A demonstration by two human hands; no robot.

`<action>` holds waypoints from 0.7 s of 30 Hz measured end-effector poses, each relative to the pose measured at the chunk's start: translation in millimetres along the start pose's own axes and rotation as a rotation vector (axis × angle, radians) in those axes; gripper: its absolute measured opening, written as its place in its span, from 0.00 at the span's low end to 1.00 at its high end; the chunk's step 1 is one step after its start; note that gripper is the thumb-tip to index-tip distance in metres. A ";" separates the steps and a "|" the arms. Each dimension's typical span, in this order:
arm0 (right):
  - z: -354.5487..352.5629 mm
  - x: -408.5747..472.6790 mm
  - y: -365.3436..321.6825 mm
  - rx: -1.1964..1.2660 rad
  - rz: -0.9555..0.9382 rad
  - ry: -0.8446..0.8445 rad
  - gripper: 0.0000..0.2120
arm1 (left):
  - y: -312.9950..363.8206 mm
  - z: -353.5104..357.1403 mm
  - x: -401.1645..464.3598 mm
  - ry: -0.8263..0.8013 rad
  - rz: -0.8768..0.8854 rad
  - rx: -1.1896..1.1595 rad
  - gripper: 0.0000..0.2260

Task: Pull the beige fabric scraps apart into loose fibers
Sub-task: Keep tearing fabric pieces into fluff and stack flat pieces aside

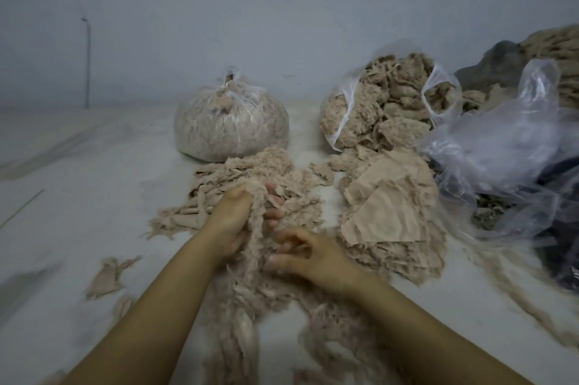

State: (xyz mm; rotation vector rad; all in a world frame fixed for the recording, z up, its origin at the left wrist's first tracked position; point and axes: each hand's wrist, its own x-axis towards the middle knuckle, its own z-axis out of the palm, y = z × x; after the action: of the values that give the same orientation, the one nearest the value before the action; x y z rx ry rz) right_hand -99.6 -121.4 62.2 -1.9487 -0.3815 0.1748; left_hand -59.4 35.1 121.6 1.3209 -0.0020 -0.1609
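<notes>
Beige fibers (257,246) between both hands

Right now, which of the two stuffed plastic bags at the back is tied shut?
The left bag, round and knotted at the top, standing behind the hands. The right bag gapes open, its handles loose and fibers spilling out toward the flat fabric scraps.

2 hands: left hand (233,221), right hand (308,254). 3 plastic bags: 1 tied bag (232,121), 1 open bag (388,102), 1 empty bag (501,146). 1 stack of flat beige scraps (388,206).

Dim, cool, even light; soft wide-angle blur.
</notes>
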 end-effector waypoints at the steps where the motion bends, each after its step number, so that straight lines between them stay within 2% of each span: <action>1: 5.0 -0.5 -0.8 -0.064 -0.025 -0.060 0.09 | 2.3 0.5 -0.3 -0.003 -0.006 0.014 0.09; 3: 10.3 -5.0 0.6 -0.184 -0.027 -0.137 0.03 | 8.6 -4.1 -1.4 0.058 0.023 0.024 0.11; 6: 5.6 -15.6 8.9 -0.269 0.032 -0.157 0.06 | 21.1 -31.5 -1.4 0.264 0.048 0.097 0.12; 8: -2.5 -23.0 12.4 -0.290 0.065 -0.150 0.08 | 22.5 -59.4 -0.8 0.419 0.036 0.421 0.13; 10: -10.4 -25.8 13.5 -0.396 0.100 -0.135 0.14 | 16.3 -84.0 -3.9 0.474 0.016 0.826 0.13; 12: -14.0 -20.2 12.8 -0.505 0.105 -0.024 0.17 | 6.3 -97.0 -9.9 0.354 -0.091 1.138 0.12; 15: -10.5 -4.0 5.9 -0.516 0.067 0.230 0.11 | -7.6 -90.8 -12.0 0.103 -0.273 1.384 0.10; 17: -2.3 6.0 7.9 -0.631 0.078 0.206 0.13 | -9.6 -73.6 -11.7 0.076 -0.288 1.619 0.03; 19: 4.5 12.0 18.7 -0.703 0.061 0.191 0.09 | -18.6 -62.1 -8.3 0.187 -0.136 1.825 0.16; 21: 5.7 12.7 25.4 -0.571 -0.007 0.341 0.05 | -27.3 -48.8 -5.8 0.220 0.213 1.645 0.19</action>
State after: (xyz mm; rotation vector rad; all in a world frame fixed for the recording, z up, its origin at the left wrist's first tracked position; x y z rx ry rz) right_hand -84.7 -121.2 37.4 -2.4823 -0.2227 -0.3028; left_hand -63.8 76.3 83.6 2.9544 -0.1083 0.2530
